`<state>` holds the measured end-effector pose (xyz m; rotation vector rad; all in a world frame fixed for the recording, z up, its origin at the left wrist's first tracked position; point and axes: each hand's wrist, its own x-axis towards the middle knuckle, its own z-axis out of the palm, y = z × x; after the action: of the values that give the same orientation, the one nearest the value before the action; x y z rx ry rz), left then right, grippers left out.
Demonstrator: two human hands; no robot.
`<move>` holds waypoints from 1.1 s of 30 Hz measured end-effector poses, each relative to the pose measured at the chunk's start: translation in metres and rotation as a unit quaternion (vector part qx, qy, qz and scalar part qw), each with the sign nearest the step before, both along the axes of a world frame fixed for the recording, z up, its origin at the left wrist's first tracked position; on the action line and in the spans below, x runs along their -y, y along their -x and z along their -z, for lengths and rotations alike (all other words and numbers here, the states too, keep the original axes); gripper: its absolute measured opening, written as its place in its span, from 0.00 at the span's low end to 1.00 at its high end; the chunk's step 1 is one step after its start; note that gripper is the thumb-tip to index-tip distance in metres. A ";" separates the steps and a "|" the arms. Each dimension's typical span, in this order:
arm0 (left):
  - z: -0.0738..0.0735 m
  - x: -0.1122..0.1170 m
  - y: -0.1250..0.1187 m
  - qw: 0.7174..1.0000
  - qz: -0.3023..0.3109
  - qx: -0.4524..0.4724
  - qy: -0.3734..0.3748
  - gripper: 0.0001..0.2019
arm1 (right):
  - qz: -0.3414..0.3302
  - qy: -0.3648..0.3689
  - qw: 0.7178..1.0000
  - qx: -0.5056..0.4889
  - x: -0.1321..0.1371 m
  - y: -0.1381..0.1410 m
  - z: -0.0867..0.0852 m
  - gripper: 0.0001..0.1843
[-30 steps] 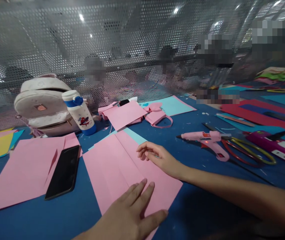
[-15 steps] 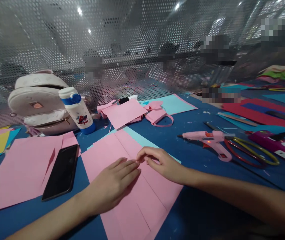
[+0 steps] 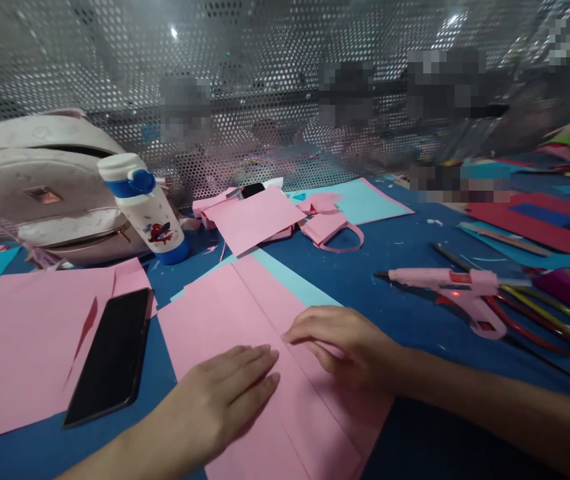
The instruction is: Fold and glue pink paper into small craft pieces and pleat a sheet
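A pink sheet of paper with long crease lines lies in front of me, over a light blue sheet whose edge shows at the far right side. My left hand rests flat on the pink sheet, fingers stretched out and holding nothing. Just right of those fingertips, my right hand touches the same sheet near a crease. Its fingers are bent, the thumb is apart from them, and nothing shows in its grasp.
To the left are a black phone, more pink paper, a white bottle and a backpack. A pink glue gun lies to the right by scissors. A small pink paper bag sits behind.
My hands have come apart slightly and sit nearer to me on the pink sheet; their fingertips were together before. The camera view has moved a little closer.
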<state>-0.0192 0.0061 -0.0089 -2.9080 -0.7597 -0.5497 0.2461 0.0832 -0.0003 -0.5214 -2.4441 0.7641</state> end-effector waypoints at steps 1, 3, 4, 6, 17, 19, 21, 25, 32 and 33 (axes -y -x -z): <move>0.001 0.001 0.001 1.000 0.008 0.003 -0.004 0.17 | -0.008 -0.004 1.000 0.008 -0.001 -0.001 0.000 0.18; 0.005 0.004 0.004 1.000 0.016 -0.002 -0.008 0.17 | -0.011 0.009 1.000 0.012 -0.002 -0.003 0.000 0.19; 0.008 0.005 0.006 1.000 0.017 -0.004 -0.013 0.17 | -0.014 0.017 1.000 0.008 -0.002 -0.004 -0.001 0.19; 0.014 0.008 0.008 0.999 0.014 -0.003 -0.031 0.18 | -0.018 0.033 0.999 -0.005 -0.002 -0.004 -0.002 0.20; 0.029 0.008 0.009 0.995 -0.028 0.004 -0.094 0.19 | -0.010 0.079 0.997 0.000 -0.001 -0.001 -0.013 0.17; 0.026 0.007 0.008 0.995 -0.027 -0.002 -0.094 0.20 | -0.011 0.086 0.996 -0.008 -0.002 -0.001 -0.013 0.17; 0.022 0.007 0.007 0.995 -0.027 -0.011 -0.091 0.21 | -0.014 0.089 0.996 -0.008 -0.002 -0.002 -0.012 0.17; 0.010 0.005 0.006 0.997 -0.016 -0.044 -0.062 0.22 | -0.017 0.092 0.996 -0.010 -0.001 -0.001 -0.012 0.16; 0.005 0.004 0.007 0.998 -0.019 -0.048 -0.031 0.20 | -0.035 0.074 0.997 0.005 0.004 0.000 -0.016 0.15; 0.006 0.005 0.008 0.998 -0.020 -0.043 -0.027 0.20 | -0.037 0.079 0.996 0.005 0.005 -0.001 -0.015 0.15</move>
<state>-0.0269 0.0016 -0.0144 -2.8385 -0.7780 -0.4317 0.2469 0.0785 0.0150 -0.4955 -2.4365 0.9929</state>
